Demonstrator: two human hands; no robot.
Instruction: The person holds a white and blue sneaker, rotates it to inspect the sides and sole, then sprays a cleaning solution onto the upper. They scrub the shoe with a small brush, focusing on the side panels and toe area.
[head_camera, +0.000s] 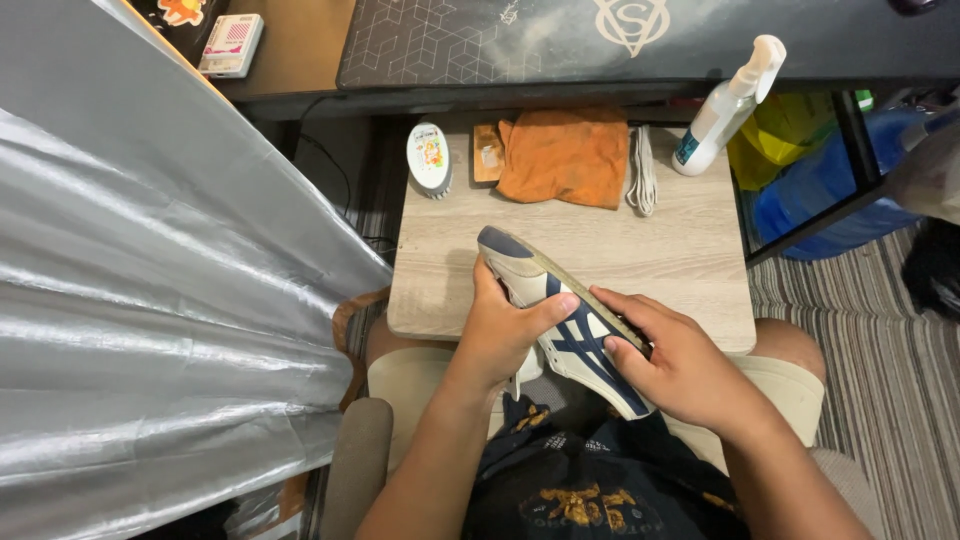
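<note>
both hands, left hand (500, 335) and right hand (680, 365), wrap fingers around a white sneaker (560, 320) (navy stripes) over the small table (690, 260).

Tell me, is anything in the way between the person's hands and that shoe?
No. Both the left hand and the right hand already grip the white and navy shoe directly, above the small wooden table.

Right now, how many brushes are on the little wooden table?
2. An oval brush lies at the table's back left; a smaller wooden brush lies right beside it, against the orange cloth. The cloth could hide more.
</note>
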